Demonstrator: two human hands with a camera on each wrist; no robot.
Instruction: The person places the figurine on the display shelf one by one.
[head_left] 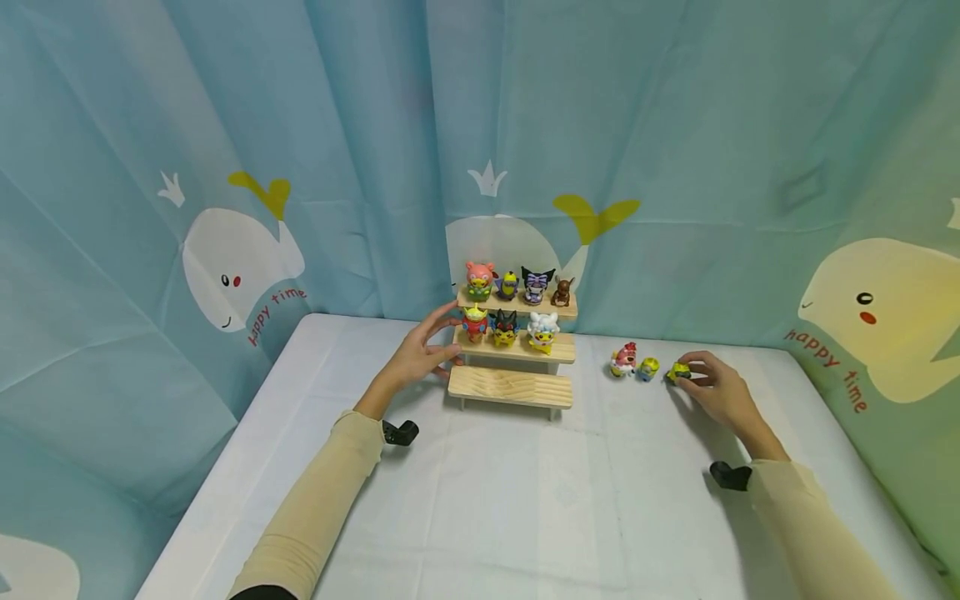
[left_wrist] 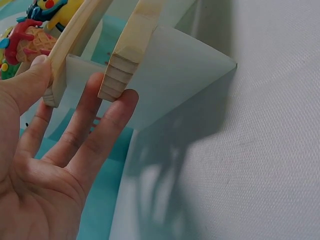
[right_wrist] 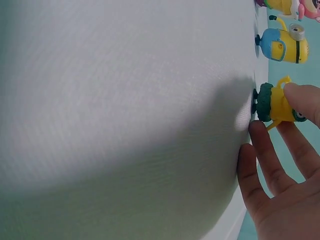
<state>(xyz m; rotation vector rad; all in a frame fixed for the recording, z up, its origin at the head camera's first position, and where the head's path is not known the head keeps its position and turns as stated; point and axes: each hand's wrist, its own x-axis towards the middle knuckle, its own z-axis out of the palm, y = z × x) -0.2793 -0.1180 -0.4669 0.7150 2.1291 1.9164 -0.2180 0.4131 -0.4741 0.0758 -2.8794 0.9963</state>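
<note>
My left hand is at the left end of a three-tier wooden display stand. In the left wrist view its thumb lies on one board and its fingers meet the board ends. Toy figurines, among them a pink one, stand on the upper two tiers; the lowest tier is bare wood. On the right, my right hand pinches a yellow Minion figurine with a dark green skirt between thumb and fingers. Its feet are right at the white cloth.
A blue-and-yellow Minion figurine stands just left of my right hand, and a pink figurine beside that one. White cloth covers the table. A whale-print curtain hangs right behind the stand.
</note>
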